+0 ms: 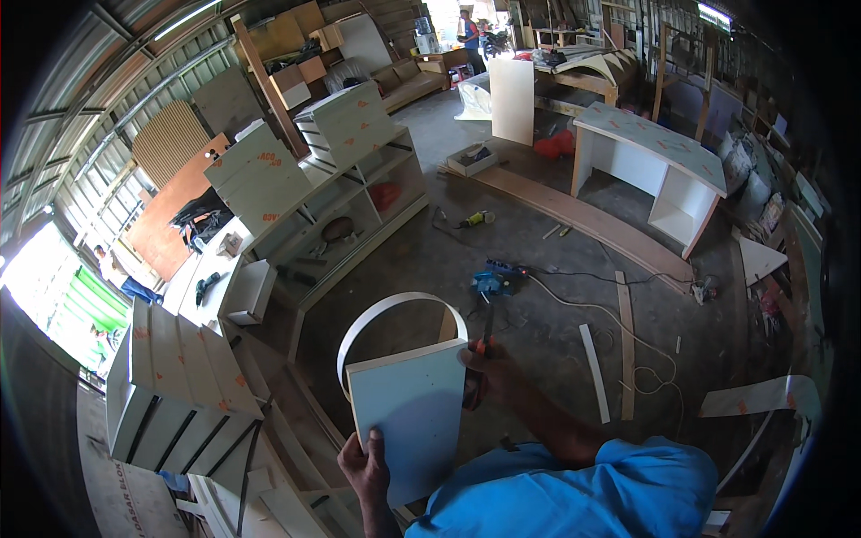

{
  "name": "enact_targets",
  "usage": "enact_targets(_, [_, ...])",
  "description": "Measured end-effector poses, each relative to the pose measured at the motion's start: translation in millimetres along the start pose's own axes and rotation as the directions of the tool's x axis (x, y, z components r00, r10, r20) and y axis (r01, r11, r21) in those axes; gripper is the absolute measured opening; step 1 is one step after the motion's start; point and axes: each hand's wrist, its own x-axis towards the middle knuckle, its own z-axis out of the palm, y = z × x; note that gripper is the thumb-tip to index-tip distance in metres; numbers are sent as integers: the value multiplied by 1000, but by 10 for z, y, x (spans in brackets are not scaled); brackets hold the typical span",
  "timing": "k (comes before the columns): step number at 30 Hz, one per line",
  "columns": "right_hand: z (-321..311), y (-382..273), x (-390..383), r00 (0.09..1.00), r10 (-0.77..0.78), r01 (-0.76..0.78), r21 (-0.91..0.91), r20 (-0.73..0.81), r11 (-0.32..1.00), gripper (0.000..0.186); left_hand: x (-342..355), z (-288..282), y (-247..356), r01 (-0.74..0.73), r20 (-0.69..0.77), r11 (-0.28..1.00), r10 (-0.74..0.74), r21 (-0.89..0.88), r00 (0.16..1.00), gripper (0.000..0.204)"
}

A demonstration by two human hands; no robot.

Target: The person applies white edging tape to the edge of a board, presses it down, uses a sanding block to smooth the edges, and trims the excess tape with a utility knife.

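Blue shirt (574, 493) cloth bunches closest to the lens, and just beyond it I hold a pale panel (408, 426) up before my chest, one narrow edge uppermost. My left hand (365, 464) grasps its left side, thumb flat on the face — I judge that this steadies the panel and leaves the top edge free. My right hand (491, 366) is closed around a dark tool with orange-red on it (485, 344), thumb by the panel's upper right corner; which tool, I can't tell. A thin white band (375, 316) arches over the top edge; whether it's fixed anywhere, I can't tell.

Past that, a blue power tool (491, 283) lies on the floor among cords, probably put there to be within easy reach. A long white strip (595, 372) lies to its right. To the left, a drill (206, 285) rests on a white counter (184, 289) — likely parked out of the way — near grooved drawer boxes (184, 359).
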Motion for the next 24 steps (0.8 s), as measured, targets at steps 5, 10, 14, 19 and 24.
enact_targets(5, [-64, 84, 73, 997, 49, -57, 125, 64, 991, 13, -21, 32, -39, -10, -70, 998, 5, -62, 998, 41])
enact_targets(10, [-137, 54, 101, 995, 85, -90, 107, 52, 990, 13, -40, 43, 2, -10, -59, 998, 7, -56, 998, 41])
enact_targets(14, [-51, 50, 87, 998, 60, -59, 70, -6, 996, 11, -39, 30, -21, -12, -77, 1000, 11, -11, 997, 41])
enact_targets(19, [-122, 104, 97, 999, -36, 36, -18, -24, 999, 11, -69, 45, 47, -24, -61, 1000, 25, 20, 998, 41])
enact_targets(24, [-114, 88, 126, 999, -10, 12, -71, 37, 997, 18, -73, 10, -21, -20, -64, 999, 17, -44, 998, 39])
